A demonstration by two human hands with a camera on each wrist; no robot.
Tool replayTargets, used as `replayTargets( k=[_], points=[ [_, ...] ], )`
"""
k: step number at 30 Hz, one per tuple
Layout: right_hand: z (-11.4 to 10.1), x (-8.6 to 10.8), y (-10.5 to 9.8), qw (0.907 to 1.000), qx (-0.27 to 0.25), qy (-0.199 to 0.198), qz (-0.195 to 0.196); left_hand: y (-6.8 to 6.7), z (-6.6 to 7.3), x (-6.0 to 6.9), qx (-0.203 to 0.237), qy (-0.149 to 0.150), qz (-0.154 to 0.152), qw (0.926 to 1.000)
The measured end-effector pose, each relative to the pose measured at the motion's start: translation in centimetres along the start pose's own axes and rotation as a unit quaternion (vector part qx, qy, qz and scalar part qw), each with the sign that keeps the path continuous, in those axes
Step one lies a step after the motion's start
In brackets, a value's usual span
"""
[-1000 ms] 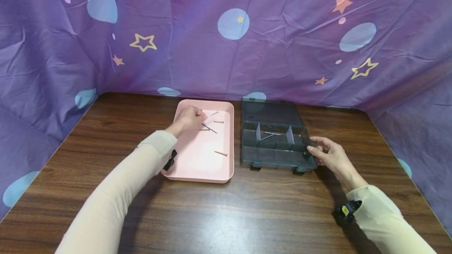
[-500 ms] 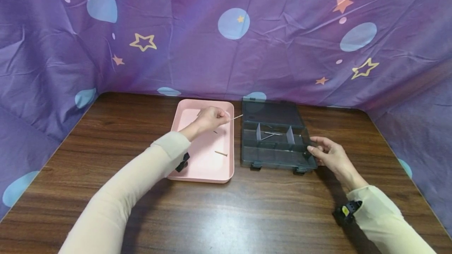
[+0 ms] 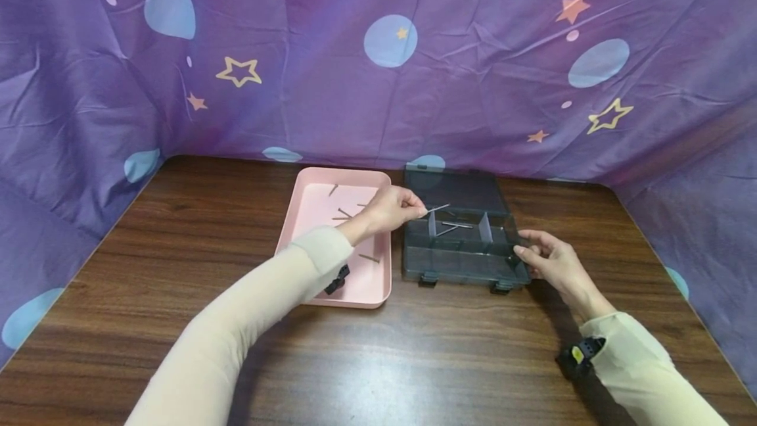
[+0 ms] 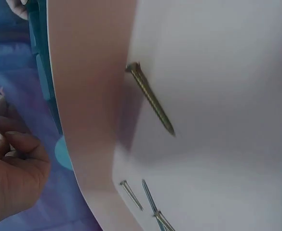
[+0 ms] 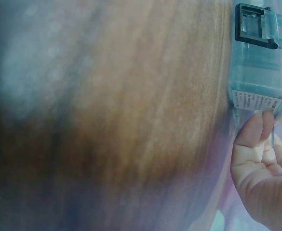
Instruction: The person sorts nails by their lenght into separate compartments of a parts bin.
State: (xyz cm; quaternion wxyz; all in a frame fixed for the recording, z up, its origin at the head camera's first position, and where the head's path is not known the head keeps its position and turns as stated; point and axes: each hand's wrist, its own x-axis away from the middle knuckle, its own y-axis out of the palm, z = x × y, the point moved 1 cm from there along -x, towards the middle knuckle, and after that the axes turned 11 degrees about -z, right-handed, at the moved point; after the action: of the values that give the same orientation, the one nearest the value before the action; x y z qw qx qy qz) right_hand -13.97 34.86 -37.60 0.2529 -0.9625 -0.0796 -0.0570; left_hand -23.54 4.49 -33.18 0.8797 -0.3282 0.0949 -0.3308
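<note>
Nails in box, left grip pinching another nail over it, right grip clasping its right end, screws remaining in tray leftward.

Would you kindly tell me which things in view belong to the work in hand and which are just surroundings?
Work in hand:
nail, pinched by the left hand
pink tray, holding screws
divided box, held by the right hand

Surroundings:
wooden table
purple cloth
</note>
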Motion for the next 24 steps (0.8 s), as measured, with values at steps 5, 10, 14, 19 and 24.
replayTargets(
  k=[5, 10, 14, 19, 24],
  points=[
    [0.1, 0.0, 0.0, 1.0, 0.0, -0.003, 0.001, 0.7, 0.4, -0.5, -0.016, -0.006, -0.002, 0.9998],
    [0.1, 0.0, 0.0, 1.0, -0.001, -0.004, 0.0, 1.4, 0.8, -0.9, -0.032, -0.016, -0.009, 0.9993],
    [0.2, 0.0, 0.0, 1.0, -0.004, -0.001, 0.002, 1.9, 1.3, -1.2, -0.042, -0.02, -0.01, 0.9989],
    [0.2, -0.1, 0.1, 1.0, -0.004, 0.002, 0.002, 2.6, 1.7, -1.6, -0.047, -0.025, -0.01, 0.9986],
    [0.2, -0.1, 0.1, 0.9999, -0.003, 0.006, 0.007, 3.1, 1.9, -1.9, -0.061, -0.021, -0.008, 0.9979]
  ],
)
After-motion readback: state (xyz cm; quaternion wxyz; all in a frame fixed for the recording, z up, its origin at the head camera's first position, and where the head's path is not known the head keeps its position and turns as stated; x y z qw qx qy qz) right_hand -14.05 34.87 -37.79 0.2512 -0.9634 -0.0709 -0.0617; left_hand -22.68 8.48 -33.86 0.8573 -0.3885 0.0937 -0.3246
